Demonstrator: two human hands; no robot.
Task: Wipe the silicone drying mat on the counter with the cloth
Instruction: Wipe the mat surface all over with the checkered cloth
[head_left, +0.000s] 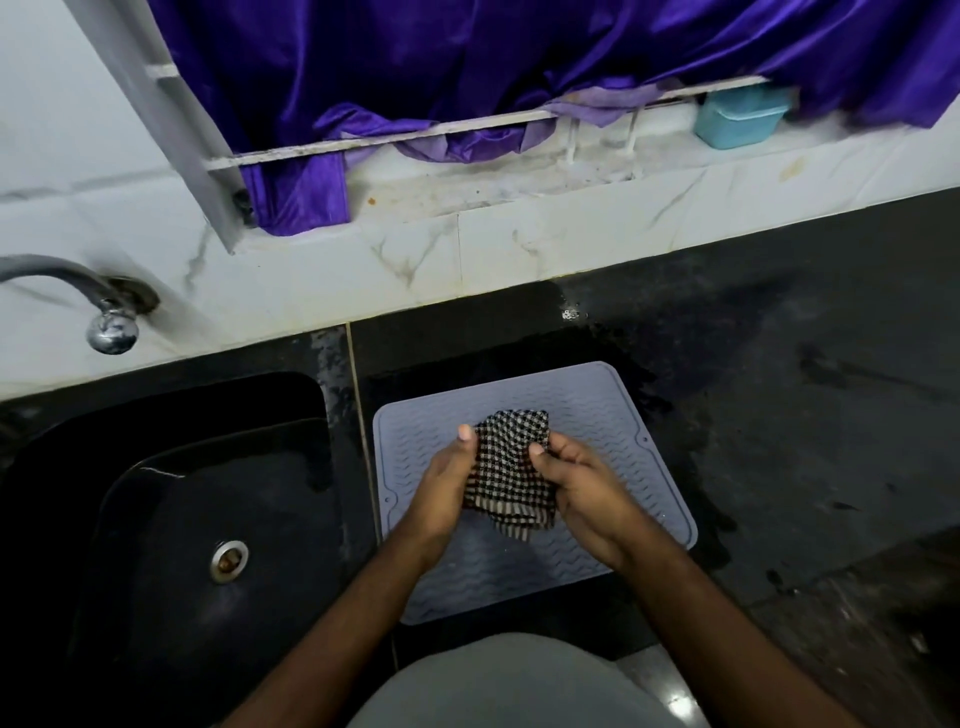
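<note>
One mat (613, 415), one cloth (511, 467), two hands. The mat is a pale grey-blue rectangle with rounded corners and a wavy ribbed surface, lying flat on the black counter (805, 415) just right of the sink (171, 519). Its long axis runs from the counter's front edge toward the tiled back wall, tilted slightly so the far end leans right. Its left edge lies close to the seam between sink and counter; its near edge sits close to the counter's front edge.

The cloth is a black-and-white checked piece, bunched and folded, held over the middle of the mat. The left hand (447, 488) grips its left side, thumb up and fingers curled under the fabric. The right hand (576, 483) grips its right side, thumb pressed on top. Whether the cloth's lower fold touches the mat or hangs just above it cannot be told.

Both forearms cover much of the mat's near half, and the cloth and hands hide its centre. The fingers of both hands are mostly hidden under the cloth.

The counter around the mat's far right corner looks wet and glossy. One tap (111, 325) juts from the wall above the sink's far left corner, its spout cut off by the left edge. One drain (228, 561) shows in the basin. On the sill behind, one teal tub (737, 119) stands under a purple curtain (467, 57).
</note>
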